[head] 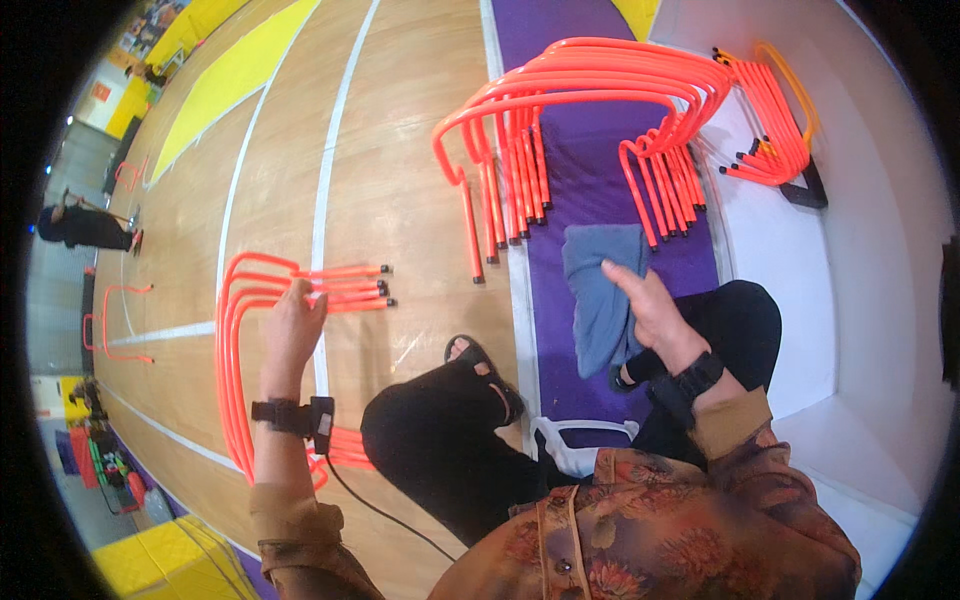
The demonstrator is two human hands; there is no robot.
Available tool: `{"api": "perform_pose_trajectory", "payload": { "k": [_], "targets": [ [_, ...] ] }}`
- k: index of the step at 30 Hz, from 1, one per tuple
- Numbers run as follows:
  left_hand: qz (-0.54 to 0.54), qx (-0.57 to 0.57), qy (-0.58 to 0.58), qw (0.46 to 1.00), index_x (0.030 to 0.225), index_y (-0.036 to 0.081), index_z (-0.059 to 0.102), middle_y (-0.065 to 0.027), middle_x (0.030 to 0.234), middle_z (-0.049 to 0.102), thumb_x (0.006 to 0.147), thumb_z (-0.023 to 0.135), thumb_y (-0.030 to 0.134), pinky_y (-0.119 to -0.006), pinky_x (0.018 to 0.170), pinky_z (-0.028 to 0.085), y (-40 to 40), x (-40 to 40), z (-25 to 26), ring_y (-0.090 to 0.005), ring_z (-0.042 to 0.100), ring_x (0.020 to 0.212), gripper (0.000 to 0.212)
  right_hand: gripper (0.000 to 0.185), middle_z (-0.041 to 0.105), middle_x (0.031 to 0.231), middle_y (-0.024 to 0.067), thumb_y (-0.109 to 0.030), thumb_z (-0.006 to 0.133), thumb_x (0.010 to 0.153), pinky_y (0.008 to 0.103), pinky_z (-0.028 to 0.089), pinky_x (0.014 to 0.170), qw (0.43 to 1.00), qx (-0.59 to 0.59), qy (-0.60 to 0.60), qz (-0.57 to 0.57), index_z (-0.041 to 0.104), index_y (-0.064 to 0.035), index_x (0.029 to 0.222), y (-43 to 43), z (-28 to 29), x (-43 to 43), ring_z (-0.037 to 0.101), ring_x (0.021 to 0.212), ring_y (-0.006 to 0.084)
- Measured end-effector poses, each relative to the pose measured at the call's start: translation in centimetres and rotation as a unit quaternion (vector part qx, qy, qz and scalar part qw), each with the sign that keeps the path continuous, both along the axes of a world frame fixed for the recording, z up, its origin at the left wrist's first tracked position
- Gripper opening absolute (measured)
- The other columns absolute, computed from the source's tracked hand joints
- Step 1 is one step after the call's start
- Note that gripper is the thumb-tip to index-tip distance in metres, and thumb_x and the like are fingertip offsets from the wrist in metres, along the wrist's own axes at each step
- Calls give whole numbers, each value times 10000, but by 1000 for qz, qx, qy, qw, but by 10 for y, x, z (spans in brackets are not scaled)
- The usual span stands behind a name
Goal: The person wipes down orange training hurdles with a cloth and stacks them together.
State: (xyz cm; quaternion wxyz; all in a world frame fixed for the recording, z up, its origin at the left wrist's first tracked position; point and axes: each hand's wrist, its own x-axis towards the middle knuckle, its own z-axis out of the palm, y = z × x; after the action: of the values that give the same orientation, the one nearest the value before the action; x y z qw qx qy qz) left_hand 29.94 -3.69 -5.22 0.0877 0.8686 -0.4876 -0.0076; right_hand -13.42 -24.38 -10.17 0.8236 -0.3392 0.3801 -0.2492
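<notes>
My left hand (pixel 296 326) has its fingers closed at the bent corner of an orange training hurdle (pixel 259 262). That hurdle is one of several nested together over the wooden floor on my left, their black-capped legs pointing right. My forearm covers part of this group. In my right hand (pixel 656 304) is a folded blue-grey cloth (pixel 600 277), with the thumb on top, above the purple mat. Ahead of me a row of several orange hurdles (pixel 600 67) stands nested, straddling the mat's left edge; neither hand touches them.
More orange hurdles and a yellow one (pixel 780 112) lean by the white wall (pixel 877 225) at right. A white plastic stool (pixel 551 431) is under me, on the purple mat (pixel 555 375). Single hurdles (pixel 109 322) stand far left, near a person (pixel 90 227) holding a long-handled tool.
</notes>
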Motion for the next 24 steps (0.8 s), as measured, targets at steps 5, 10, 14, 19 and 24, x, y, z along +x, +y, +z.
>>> {"api": "perform_pose_trajectory", "payload": {
  "k": [5, 10, 14, 19, 24],
  "targets": [
    [-76, 56, 29, 995, 1205, 55, 535, -193, 967, 658, 871, 679, 267, -464, 745, 516, -117, -31, -8, -374, 648, 890, 421, 342, 650, 1098, 73, -204, 608, 955, 350, 544, 832, 999, 33, 22, 35, 579, -22, 1244, 8, -5, -11, 642, 929, 182],
    [-207, 7, -2, 978, 1452, 92, 351, -238, 1379, 470, 847, 703, 190, -458, 947, 484, -213, -62, -31, -408, 526, 1202, 706, 433, 631, 1160, 102, -254, 620, 955, 341, 512, 900, 985, 8, 76, 153, 536, -8, 1301, 8, -15, -36, 614, 1013, 181],
    [-256, -54, 17, 965, 1531, 108, 218, -247, 1536, 280, 816, 719, 95, -448, 1105, 373, -269, -69, -44, -422, 336, 1386, 873, 493, 626, 1212, 130, -262, 627, 949, 335, 456, 980, 968, -64, 160, 181, 493, -6, 1348, -13, 6, -53, 588, 1089, 195],
    [-151, 27, 65, 986, 1267, 34, 513, -222, 1240, 563, 832, 719, 139, -446, 840, 491, -312, -88, -28, -368, 599, 1046, 493, 433, 635, 1182, 100, -226, 624, 955, 327, 459, 967, 984, -42, 145, 95, 524, 0, 1311, -26, -2, -70, 587, 1066, 166],
    [-219, 133, 216, 942, 851, 24, 571, -3, 606, 500, 925, 655, 262, -320, 486, 432, -294, -147, -29, -130, 543, 538, 263, 360, 638, 1124, 65, -204, 605, 973, 304, 528, 845, 996, 68, 8, -58, 553, 7, 1260, -27, 8, -74, 608, 963, 125]
  ]
}}
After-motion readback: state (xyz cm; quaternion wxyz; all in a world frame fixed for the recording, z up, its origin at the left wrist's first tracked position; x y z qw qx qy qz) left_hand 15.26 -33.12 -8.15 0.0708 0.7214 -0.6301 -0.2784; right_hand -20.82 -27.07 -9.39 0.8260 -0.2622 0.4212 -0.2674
